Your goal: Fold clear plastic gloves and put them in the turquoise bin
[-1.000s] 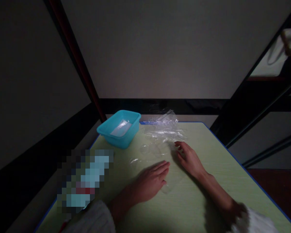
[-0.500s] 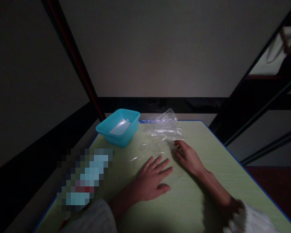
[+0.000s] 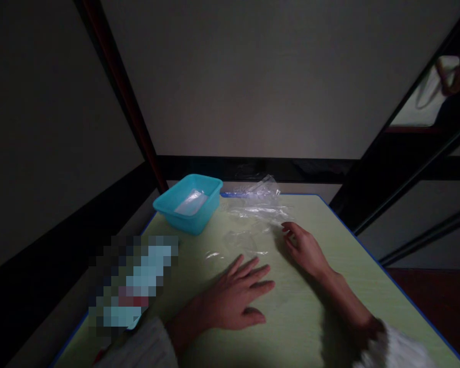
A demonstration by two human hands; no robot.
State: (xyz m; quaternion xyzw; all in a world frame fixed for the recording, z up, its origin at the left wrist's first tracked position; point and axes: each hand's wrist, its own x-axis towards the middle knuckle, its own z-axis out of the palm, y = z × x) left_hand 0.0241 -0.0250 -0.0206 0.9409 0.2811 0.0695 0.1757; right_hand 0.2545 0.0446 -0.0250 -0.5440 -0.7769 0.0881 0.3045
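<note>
Clear, crinkled plastic bags [image 3: 258, 207] lie toward the far edge of the pale green table [image 3: 291, 327]. My left hand [image 3: 239, 299] is palm down over the table with its fingers spread, just short of the film's near edge. It holds nothing I can see. To its right, my right hand [image 3: 304, 250] is near the film's right side, its fingers loosely bent and apart, with nothing visible in them. Some fingers of the right hand are hidden behind others. A turquoise plastic basin [image 3: 191, 222] stands at the far left, with a clear plastic packet [image 3: 191, 203] inside.
A pixelated light-blue and red object [image 3: 140, 286] lies along the table's left edge, its kind unreadable. Beyond the table's far edge rises a grey panelled wall [image 3: 237, 76]. A mirror-like panel [image 3: 429, 97] shows at the upper right.
My left hand has shifted slightly toward me, its fingers still spread. My right hand has moved a little to the right. The view has tilted slightly.
</note>
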